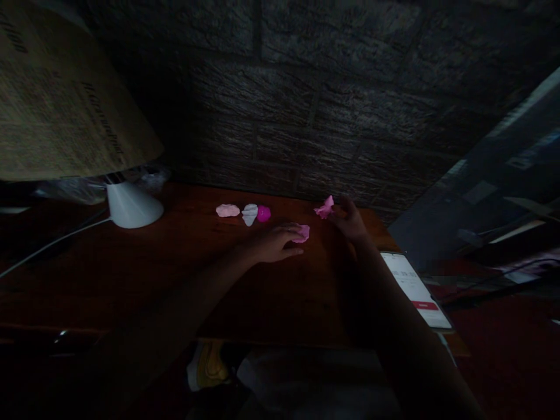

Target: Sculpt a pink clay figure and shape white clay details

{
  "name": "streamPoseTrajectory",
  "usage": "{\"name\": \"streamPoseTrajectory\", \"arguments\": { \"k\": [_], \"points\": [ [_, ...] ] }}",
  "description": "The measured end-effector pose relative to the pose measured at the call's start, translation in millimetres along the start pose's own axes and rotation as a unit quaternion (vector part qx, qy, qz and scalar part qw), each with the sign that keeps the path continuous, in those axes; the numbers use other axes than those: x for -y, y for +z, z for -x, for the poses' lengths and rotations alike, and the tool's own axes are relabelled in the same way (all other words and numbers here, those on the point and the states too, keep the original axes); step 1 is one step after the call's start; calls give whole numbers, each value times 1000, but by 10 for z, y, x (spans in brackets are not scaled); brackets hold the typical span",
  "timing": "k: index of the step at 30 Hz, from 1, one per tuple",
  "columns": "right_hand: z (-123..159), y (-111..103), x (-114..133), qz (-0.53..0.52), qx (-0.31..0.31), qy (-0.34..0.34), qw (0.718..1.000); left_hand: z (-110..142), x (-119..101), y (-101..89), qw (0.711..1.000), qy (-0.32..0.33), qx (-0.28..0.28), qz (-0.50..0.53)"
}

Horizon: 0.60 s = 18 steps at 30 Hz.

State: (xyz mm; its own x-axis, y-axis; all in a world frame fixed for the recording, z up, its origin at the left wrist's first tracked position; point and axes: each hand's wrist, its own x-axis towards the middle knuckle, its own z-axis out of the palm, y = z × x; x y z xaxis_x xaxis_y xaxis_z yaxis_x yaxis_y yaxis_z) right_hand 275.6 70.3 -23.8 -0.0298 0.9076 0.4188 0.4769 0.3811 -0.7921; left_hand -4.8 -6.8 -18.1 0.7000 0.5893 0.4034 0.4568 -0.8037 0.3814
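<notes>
Dark brick wall (280, 105) behind, wooden table (184, 280) below, lamp (133, 204) at left, and here's the left hand (272, 244), open, fingers over a flat pink piece (303, 234)! The right hand (353, 226) curls beside a crumpled pink scrap (325, 208) near the wall; whether it grips, I can't tell.

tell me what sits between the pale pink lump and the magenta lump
A white ridged piece lies between the pale pink lump and the magenta lump, in the head view.
</notes>
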Motion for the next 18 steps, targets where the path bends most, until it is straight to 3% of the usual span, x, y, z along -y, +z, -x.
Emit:
{"name": "streamPoseTrajectory", "arguments": {
  "k": [3,11,18],
  "points": [
    [35,69,44,-37,-12,35,999,-1,-5,10,1000,-5,-20,3],
    [7,64,84,7,3,68,998,-32,-16,-7,997,-26,-68,-18],
    [6,75,131,35,-21,76,996,-20,4,-99,997,-41,-45,-46]
  ]
}}
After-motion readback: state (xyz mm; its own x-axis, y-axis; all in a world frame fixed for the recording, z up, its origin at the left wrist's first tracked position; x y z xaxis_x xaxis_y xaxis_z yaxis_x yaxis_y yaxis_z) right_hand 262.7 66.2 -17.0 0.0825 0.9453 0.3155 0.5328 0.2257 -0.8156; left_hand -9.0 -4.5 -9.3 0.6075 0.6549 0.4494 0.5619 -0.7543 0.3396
